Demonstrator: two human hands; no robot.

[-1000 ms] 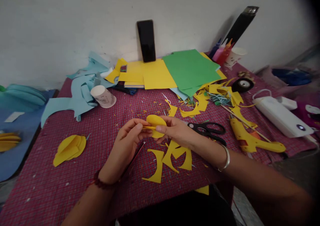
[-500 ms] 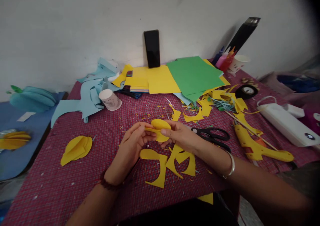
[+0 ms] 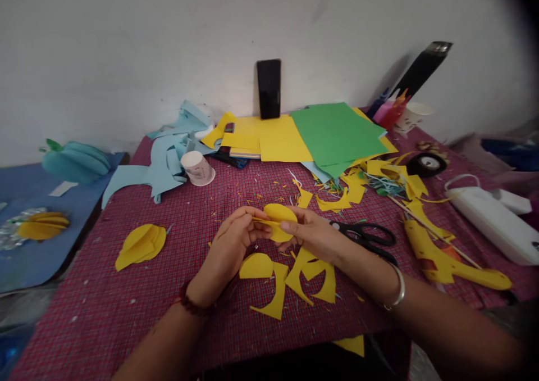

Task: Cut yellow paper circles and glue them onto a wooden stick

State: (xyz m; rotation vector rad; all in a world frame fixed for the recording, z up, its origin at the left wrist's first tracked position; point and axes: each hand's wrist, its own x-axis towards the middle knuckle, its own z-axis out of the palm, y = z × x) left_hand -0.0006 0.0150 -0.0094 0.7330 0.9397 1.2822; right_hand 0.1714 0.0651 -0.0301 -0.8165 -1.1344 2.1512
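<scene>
The left hand (image 3: pixel 229 240) and right hand (image 3: pixel 315 232) both grip a yellow paper disc (image 3: pixel 279 213); scissors (image 3: pixel 378 234) lie at its three o'clock.

Craft workspace (cloth-covered table (image 3: pixel 105 313)): glue gun (image 3: pixel 441 262), scissors (image 3: pixel 356 230), paper scraps (image 3: pixel 278 301).

The yellow disc (image 3: pixel 278 213) hides some fingers of the right hand (image 3: pixel 314 232), and this hand covers the blades of the scissors (image 3: pixel 352 231). The right edge cuts the white device (image 3: pixel 494 215).
</scene>
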